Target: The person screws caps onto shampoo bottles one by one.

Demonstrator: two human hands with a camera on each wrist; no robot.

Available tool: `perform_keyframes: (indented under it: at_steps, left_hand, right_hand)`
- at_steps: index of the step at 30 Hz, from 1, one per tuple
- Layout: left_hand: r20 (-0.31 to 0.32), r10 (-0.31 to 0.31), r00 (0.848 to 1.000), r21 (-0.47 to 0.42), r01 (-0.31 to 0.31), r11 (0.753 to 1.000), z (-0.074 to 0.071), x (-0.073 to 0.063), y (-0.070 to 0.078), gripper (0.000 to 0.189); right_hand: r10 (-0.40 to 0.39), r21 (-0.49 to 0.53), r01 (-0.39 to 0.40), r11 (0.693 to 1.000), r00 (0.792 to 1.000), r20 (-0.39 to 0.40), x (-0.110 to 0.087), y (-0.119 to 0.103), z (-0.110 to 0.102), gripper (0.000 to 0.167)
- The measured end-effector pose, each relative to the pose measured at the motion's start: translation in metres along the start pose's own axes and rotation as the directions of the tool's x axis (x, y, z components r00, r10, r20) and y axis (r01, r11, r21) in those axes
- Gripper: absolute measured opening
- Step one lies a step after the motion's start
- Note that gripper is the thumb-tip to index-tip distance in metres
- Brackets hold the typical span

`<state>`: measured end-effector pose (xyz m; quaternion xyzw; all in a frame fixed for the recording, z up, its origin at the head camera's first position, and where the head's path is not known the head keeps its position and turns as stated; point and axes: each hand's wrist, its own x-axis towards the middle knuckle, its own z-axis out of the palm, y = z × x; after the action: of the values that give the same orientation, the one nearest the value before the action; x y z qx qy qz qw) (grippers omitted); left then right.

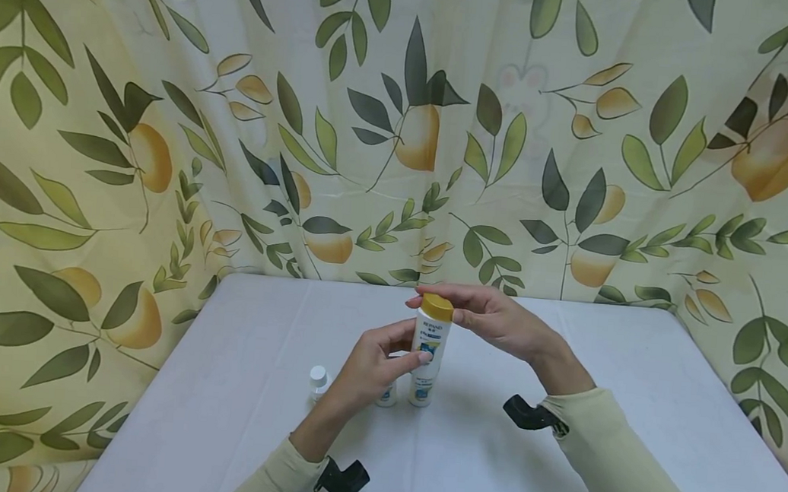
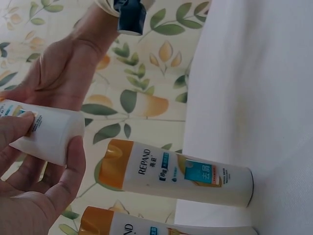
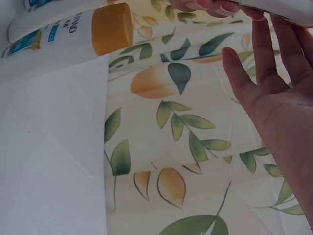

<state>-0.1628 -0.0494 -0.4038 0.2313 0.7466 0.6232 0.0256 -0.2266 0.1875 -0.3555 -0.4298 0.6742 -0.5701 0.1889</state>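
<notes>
My left hand (image 1: 368, 362) grips a white shampoo bottle (image 1: 435, 330) with a gold cap, holding it upright above the table, thumb across the front label. At the cap is my right hand (image 1: 501, 324), its thumb on the near right side and its fingers reaching behind. Below the held bottle stands a second shampoo bottle (image 1: 420, 393), its top hidden in the head view. A third one (image 1: 386, 396) is beside it, mostly covered by my left hand. In the left wrist view both standing bottles show gold caps, the nearer shampoo bottle (image 2: 230, 183) showing its whole label.
Left of my left forearm stands a small white bottle (image 1: 319, 379) with a white cap, partly hidden. A white cloth covers the table (image 1: 521, 484). Behind and at the sides hangs a curtain (image 1: 383, 199) printed with fruit and leaves.
</notes>
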Motion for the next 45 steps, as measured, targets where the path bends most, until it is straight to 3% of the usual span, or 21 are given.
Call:
perform_keyframes:
  at_steps: [21,36,45]
  left_hand:
    - [-0.058,0.031,0.998,0.004,-0.031,1.000,-0.001,0.000,-0.003,0.038]
    - [-0.081,0.050,0.995,-0.011,-0.051,0.999,0.000,0.000,-0.003,0.038]
    - [-0.100,0.050,0.994,-0.011,-0.052,0.999,0.001,0.000,-0.005,0.039]
  right_hand:
    - [-0.054,0.010,0.056,0.998,0.991,-0.125,0.002,0.003,0.008,0.040]
    - [-0.088,-0.045,0.080,0.996,0.966,-0.242,0.006,0.000,0.015,0.036]
    - [-0.071,-0.065,0.053,0.996,0.949,-0.309,0.008,0.002,0.019,0.036]
